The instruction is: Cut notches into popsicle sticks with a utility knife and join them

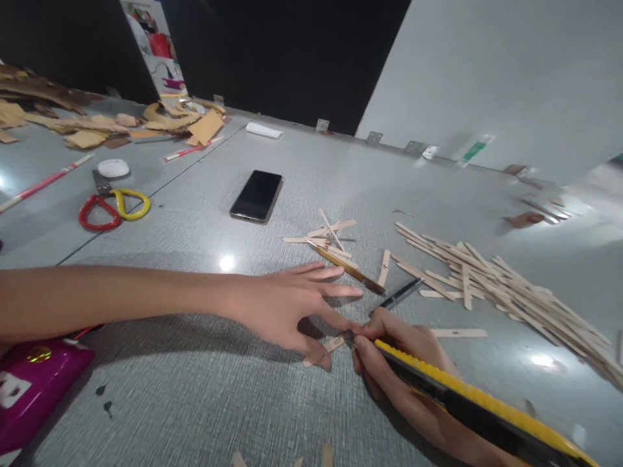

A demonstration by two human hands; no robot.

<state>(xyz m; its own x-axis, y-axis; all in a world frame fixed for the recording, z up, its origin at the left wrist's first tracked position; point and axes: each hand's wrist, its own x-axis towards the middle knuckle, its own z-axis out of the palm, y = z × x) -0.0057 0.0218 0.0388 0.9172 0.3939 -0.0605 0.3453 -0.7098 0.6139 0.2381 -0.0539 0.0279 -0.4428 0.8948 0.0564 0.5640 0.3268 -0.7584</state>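
Observation:
My left hand (pixel 287 305) lies flat on the grey table with its fingers spread, the thumb and a fingertip pressing down a wooden craft stick (pixel 325 350). My right hand (pixel 403 363) is closed round a yellow and black utility knife (pixel 467 402), whose blade tip touches the stick next to my left fingertips. A black pen (pixel 400 295) lies just beyond my right hand. A small brown-handled tool (pixel 346 267) rests beside my left fingers.
A large pile of wooden sticks (pixel 506 292) spreads to the right, a small cluster (pixel 326 237) ahead. A black phone (pixel 257 195) lies in the middle. Red and yellow scissors (pixel 111 207) and cardboard scraps (pixel 146 123) are at left. A magenta object (pixel 34 389) sits near my left arm.

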